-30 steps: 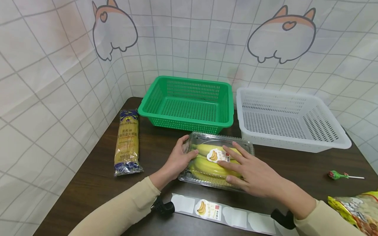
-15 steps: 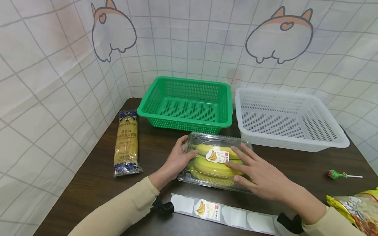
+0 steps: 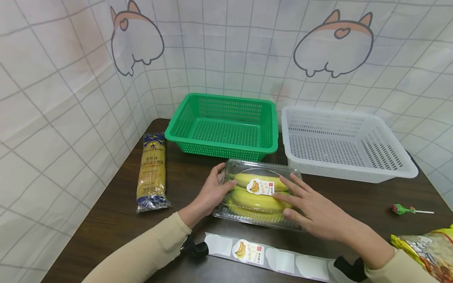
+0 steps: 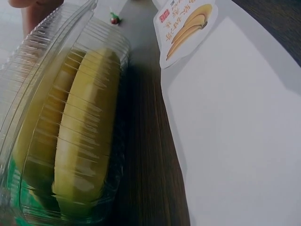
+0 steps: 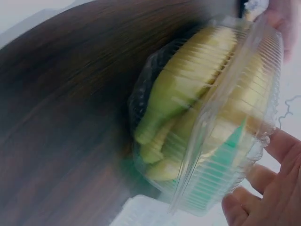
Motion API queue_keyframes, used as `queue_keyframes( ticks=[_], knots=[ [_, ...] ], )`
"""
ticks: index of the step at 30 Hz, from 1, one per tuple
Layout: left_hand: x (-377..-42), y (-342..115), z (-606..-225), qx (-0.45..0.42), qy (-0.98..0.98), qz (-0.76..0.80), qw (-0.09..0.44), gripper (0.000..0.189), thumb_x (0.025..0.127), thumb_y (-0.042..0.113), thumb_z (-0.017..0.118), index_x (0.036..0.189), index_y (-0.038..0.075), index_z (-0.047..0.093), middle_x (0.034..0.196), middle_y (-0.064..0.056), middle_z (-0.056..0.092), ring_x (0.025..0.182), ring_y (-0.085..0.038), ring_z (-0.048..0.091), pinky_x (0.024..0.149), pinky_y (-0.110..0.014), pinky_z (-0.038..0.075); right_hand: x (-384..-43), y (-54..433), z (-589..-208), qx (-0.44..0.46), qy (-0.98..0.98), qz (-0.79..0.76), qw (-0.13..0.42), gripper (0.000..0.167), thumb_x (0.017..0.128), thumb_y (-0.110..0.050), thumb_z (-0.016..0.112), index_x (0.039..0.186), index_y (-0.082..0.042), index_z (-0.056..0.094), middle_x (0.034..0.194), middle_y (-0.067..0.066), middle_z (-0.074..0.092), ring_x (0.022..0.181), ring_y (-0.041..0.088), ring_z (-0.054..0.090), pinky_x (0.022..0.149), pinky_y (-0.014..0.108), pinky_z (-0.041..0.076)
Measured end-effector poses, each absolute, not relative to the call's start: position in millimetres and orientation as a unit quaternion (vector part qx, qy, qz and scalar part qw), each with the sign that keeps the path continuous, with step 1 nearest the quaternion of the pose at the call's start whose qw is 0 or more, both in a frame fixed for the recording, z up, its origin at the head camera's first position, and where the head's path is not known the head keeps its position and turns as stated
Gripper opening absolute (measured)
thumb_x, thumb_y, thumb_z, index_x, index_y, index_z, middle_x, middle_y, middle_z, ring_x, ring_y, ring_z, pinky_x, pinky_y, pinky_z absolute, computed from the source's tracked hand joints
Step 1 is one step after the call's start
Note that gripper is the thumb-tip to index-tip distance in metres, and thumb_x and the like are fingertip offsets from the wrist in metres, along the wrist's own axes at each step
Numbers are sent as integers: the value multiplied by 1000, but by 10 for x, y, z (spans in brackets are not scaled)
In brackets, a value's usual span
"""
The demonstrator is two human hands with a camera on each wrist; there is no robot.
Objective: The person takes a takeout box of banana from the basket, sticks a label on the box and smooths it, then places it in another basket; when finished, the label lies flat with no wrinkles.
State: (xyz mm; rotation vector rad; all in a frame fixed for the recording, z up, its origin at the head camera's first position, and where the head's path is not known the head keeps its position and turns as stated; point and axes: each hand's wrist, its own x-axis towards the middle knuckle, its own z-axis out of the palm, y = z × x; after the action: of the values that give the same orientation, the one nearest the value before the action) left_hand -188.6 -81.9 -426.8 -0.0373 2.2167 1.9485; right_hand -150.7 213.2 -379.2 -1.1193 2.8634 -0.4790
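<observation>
A clear plastic clamshell box of bananas (image 3: 256,201) lies lidded on the table, with a white banana label (image 3: 260,186) on its lid. My left hand (image 3: 211,192) grips the box's left end, thumb over the lid and fingers round the side. Spread, nearly straight fingers of my right hand (image 3: 311,206) touch the lid's right part, beside the label. In the left wrist view, bananas (image 4: 87,127) show through the ribbed side. From the right wrist, the right hand (image 5: 277,183) appears against the lid.
A strip of label backing (image 3: 272,259) with one banana sticker lies in front of the box. Behind stand a green basket (image 3: 223,149) and a white basket (image 3: 339,169). Spaghetti (image 3: 152,173) lies left; a lollipop (image 3: 403,209) and a yellow-edged snack bag (image 3: 428,251) lie right.
My right hand has slid a little to the right across the lid, uncovering more of the label. The left hand and the box have stayed in place.
</observation>
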Motion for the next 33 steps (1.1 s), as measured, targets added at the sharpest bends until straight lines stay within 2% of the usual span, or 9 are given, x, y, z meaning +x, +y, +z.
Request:
queue_keyframes(
  ticks=[4, 11, 16, 25, 33],
  knots=[
    [-1884, -823, -4264, -10, 743, 662, 98, 74, 102, 9, 61, 162, 6, 18, 169, -25, 17, 156, -40, 20, 116, -58, 38, -1547, 2127, -3801, -349, 917, -193, 28, 47, 105, -36, 56, 149, -20, 54, 165, 6, 37, 155, 40, 25, 115, 65, 34],
    [-1887, -846, -4261, -19, 749, 655, 96, 74, 102, 12, 62, 162, 8, 19, 169, -23, 19, 156, -39, 22, 116, -57, 39, -1656, 1866, -3745, -379, 915, -123, 61, 63, 107, -48, 46, 160, -16, 36, 168, 5, 32, 157, 39, 19, 119, 62, 31],
    [-1879, -837, -4257, -27, 748, 656, 95, 75, 101, 13, 62, 163, 9, 19, 170, -20, 17, 157, -37, 20, 118, -57, 37, -1667, 1815, -3712, -391, 912, -94, 81, 63, 108, -51, 41, 160, -17, 36, 167, 6, 33, 157, 40, 18, 121, 60, 30],
    [-1885, -824, -4260, -21, 745, 659, 94, 74, 102, 12, 61, 162, 9, 19, 170, -21, 18, 157, -38, 21, 116, -57, 39, -1570, 2077, -3769, -376, 922, -87, 40, 61, 107, -47, 47, 158, -15, 41, 165, 0, 38, 155, 38, 26, 118, 58, 34],
    [-1878, -840, -4253, -24, 744, 660, 104, 74, 102, 17, 62, 163, 10, 19, 170, -20, 18, 156, -38, 22, 118, -59, 35, -1553, 2066, -3792, -383, 918, -100, 17, 60, 106, -45, 50, 156, -11, 44, 163, 2, 42, 153, 39, 30, 117, 56, 36]
  ],
)
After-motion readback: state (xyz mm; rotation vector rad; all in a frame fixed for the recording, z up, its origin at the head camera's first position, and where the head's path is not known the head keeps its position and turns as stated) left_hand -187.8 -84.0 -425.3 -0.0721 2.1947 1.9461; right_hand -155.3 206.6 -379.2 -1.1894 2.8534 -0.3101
